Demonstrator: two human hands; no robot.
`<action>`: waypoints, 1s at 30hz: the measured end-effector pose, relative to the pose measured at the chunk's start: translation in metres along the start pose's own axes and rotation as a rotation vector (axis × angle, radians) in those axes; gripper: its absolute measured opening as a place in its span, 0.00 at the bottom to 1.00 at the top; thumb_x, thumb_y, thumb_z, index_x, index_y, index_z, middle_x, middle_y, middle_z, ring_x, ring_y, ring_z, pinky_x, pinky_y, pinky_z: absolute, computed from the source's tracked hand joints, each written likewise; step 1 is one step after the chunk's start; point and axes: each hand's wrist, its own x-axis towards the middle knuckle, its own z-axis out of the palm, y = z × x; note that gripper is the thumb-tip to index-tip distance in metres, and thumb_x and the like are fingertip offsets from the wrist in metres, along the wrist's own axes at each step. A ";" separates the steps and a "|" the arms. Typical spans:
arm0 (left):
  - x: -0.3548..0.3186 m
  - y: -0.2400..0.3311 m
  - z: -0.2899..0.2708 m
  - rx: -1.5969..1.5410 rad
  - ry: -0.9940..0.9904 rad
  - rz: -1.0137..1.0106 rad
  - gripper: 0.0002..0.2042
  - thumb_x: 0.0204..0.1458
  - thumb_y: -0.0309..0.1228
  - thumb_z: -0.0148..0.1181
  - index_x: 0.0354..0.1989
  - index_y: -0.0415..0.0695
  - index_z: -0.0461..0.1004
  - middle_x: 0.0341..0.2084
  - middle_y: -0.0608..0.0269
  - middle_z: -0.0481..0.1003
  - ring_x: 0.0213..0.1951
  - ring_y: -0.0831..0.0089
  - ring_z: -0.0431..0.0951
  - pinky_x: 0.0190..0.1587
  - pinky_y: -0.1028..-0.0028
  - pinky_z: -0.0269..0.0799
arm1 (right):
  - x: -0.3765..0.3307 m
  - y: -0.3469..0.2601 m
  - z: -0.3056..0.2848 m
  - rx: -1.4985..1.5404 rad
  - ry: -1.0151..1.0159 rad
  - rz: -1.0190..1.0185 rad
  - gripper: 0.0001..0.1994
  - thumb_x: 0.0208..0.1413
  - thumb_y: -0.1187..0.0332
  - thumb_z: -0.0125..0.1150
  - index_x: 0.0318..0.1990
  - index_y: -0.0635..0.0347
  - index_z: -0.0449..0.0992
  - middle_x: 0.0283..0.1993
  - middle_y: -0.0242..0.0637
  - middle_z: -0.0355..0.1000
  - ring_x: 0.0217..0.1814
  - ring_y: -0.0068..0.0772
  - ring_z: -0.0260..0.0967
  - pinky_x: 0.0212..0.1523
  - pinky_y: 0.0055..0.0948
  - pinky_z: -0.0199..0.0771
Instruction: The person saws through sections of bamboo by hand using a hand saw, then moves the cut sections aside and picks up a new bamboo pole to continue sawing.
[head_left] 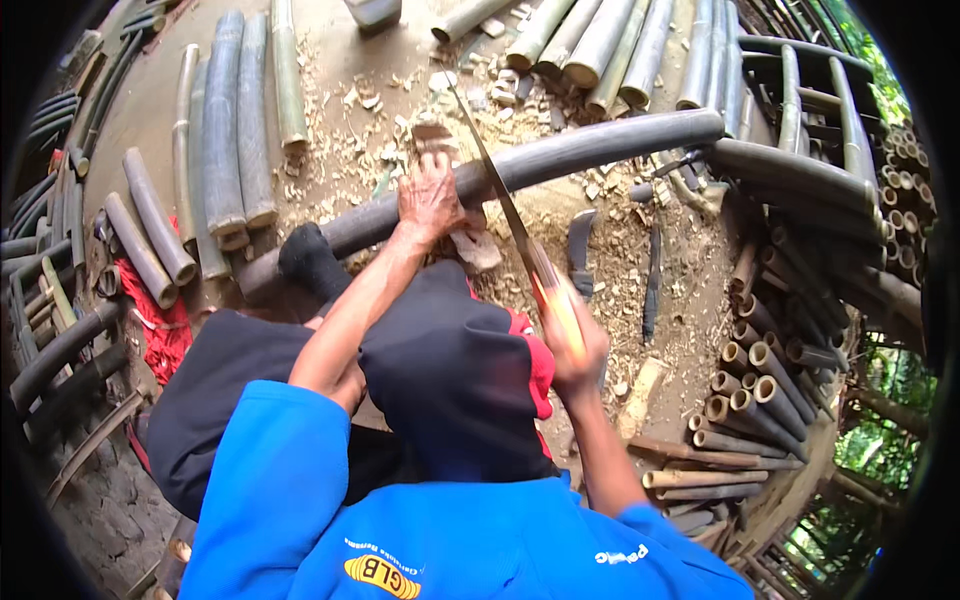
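A long dark bamboo pole (pixel 600 145) lies crosswise in front of me, its left end beside my dark-covered foot (pixel 308 260). My left hand (pixel 430 195) is closed over the pole left of the saw, fingers pointing to the far side. In my right hand (pixel 578 345) is the orange-looking handle of a handsaw, its grip partly hidden by the fingers and blurred. The long, narrow saw blade (pixel 490 165) slants away across the pole, just right of my left hand. Under the pole, a wooden block (pixel 477 250) partly shows.
A curved blade (pixel 580 240) and a dark-handled tool (pixel 652 285) lie among shavings to the right. Cut bamboo lengths (pixel 223 130) rest at the far left, more (pixel 600 45) at the far side. Stacked bamboo tubes (pixel 765 390) stand right; red cloth (pixel 165 335) lies left.
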 end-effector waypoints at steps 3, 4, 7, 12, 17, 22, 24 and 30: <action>-0.001 -0.014 0.007 -0.050 -0.089 -0.061 0.53 0.16 0.58 0.87 0.52 0.39 0.67 0.46 0.49 0.73 0.48 0.52 0.80 0.48 0.55 0.80 | 0.091 -0.018 0.047 0.094 -0.017 0.050 0.16 0.64 0.70 0.57 0.53 0.74 0.76 0.43 0.57 0.80 0.41 0.53 0.81 0.43 0.40 0.79; -0.006 -0.009 0.005 -0.063 -0.119 -0.051 0.53 0.17 0.58 0.86 0.52 0.38 0.67 0.47 0.48 0.73 0.49 0.52 0.80 0.49 0.55 0.80 | 0.076 -0.016 0.039 0.096 -0.077 0.151 0.17 0.65 0.70 0.57 0.55 0.75 0.76 0.45 0.58 0.80 0.44 0.52 0.81 0.45 0.39 0.80; -0.005 -0.004 0.002 -0.049 -0.096 -0.005 0.50 0.21 0.56 0.86 0.52 0.39 0.67 0.48 0.47 0.72 0.51 0.52 0.79 0.49 0.54 0.79 | -0.018 -0.021 -0.013 -0.001 -0.009 0.010 0.19 0.66 0.72 0.53 0.59 0.78 0.75 0.54 0.60 0.80 0.55 0.52 0.82 0.54 0.39 0.81; -0.004 -0.010 0.013 -0.020 -0.104 -0.055 0.52 0.21 0.58 0.86 0.54 0.39 0.66 0.47 0.48 0.72 0.50 0.49 0.79 0.50 0.52 0.78 | -0.045 -0.006 -0.017 0.066 0.043 0.111 0.20 0.65 0.73 0.52 0.60 0.80 0.73 0.55 0.60 0.79 0.56 0.48 0.81 0.57 0.39 0.80; 0.007 -0.006 0.004 -0.029 -0.127 -0.067 0.51 0.25 0.58 0.85 0.55 0.39 0.66 0.50 0.49 0.72 0.55 0.52 0.78 0.52 0.52 0.77 | 0.051 -0.007 0.018 0.217 0.019 0.177 0.19 0.62 0.70 0.58 0.56 0.74 0.78 0.50 0.56 0.81 0.45 0.50 0.83 0.47 0.36 0.80; 0.001 -0.014 0.007 -0.009 -0.091 -0.005 0.55 0.19 0.66 0.83 0.53 0.38 0.67 0.47 0.49 0.72 0.51 0.50 0.79 0.52 0.53 0.76 | -0.067 -0.029 -0.047 0.031 -0.078 0.075 0.24 0.61 0.77 0.51 0.64 0.79 0.70 0.56 0.61 0.79 0.57 0.50 0.81 0.54 0.38 0.81; -0.009 -0.009 0.012 0.004 -0.051 -0.011 0.54 0.19 0.65 0.83 0.51 0.38 0.67 0.47 0.50 0.72 0.50 0.51 0.79 0.52 0.54 0.75 | -0.071 -0.025 -0.054 0.054 -0.110 0.157 0.25 0.61 0.78 0.50 0.65 0.80 0.69 0.58 0.62 0.77 0.60 0.50 0.80 0.57 0.38 0.80; 0.004 -0.017 0.018 0.022 -0.044 -0.027 0.48 0.25 0.58 0.84 0.50 0.40 0.66 0.46 0.50 0.71 0.50 0.50 0.79 0.47 0.51 0.77 | 0.113 -0.022 0.048 0.115 -0.034 0.101 0.11 0.63 0.71 0.58 0.47 0.68 0.81 0.41 0.57 0.80 0.39 0.53 0.81 0.41 0.43 0.78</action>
